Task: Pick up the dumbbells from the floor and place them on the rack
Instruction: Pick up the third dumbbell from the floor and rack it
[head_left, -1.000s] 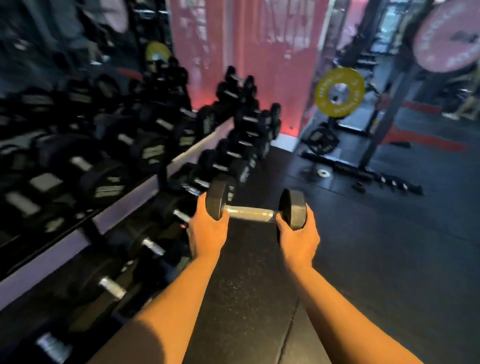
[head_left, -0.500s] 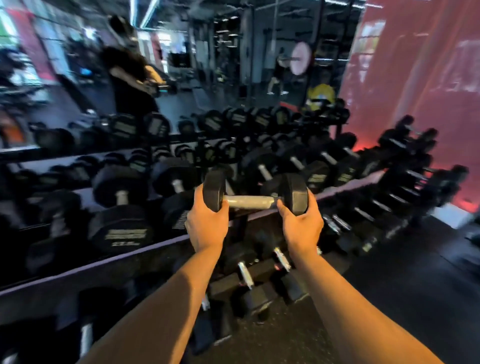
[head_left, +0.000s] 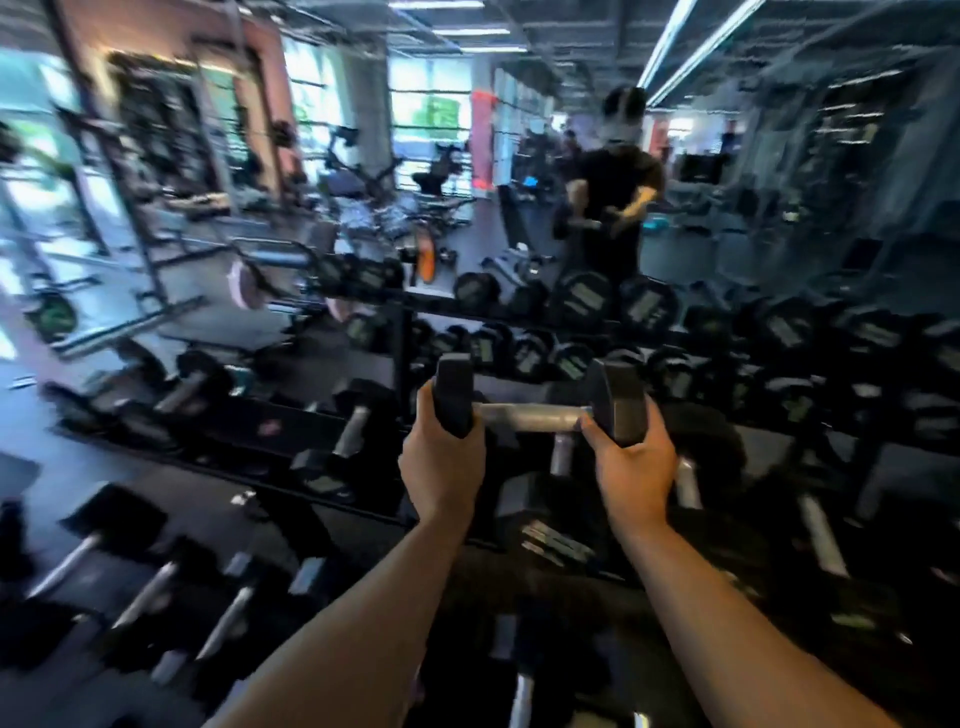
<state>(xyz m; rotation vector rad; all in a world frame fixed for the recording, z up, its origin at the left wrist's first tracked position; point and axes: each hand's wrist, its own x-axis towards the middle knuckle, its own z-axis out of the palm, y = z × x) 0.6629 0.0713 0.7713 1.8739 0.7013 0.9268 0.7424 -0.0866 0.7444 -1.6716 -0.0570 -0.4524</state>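
1. While the whole view smears with motion blur, a row of dumbbells (head_left: 171, 561) lies low on the left, metal handles pointing toward us on the lower tier of the rack (head_left: 332, 499).
2. Left hand (head_left: 441, 467) is up at centre, arm stretched forward, its fingers (head_left: 427, 410) wrapped around the left head of the dumbbell (head_left: 535, 410) — closed on it, thumb side tucked under the black weight.
3. That dumbbell sits level in the air, silver handle bare between the two hands, held over the rack and apart from the racked ones below it.
4. Right hand (head_left: 631, 467) cups the right head from beneath, fingers (head_left: 592, 431) curled shut against the hex weight's inner face.
5. Behind, a mirror (head_left: 727, 208) shows a reflected figure (head_left: 613, 197) in a dark top, arms forward; details there are too blurred to read.
6. Far right, more racked dumbbells (head_left: 810, 499) crowd the shelves, labels unreadable.
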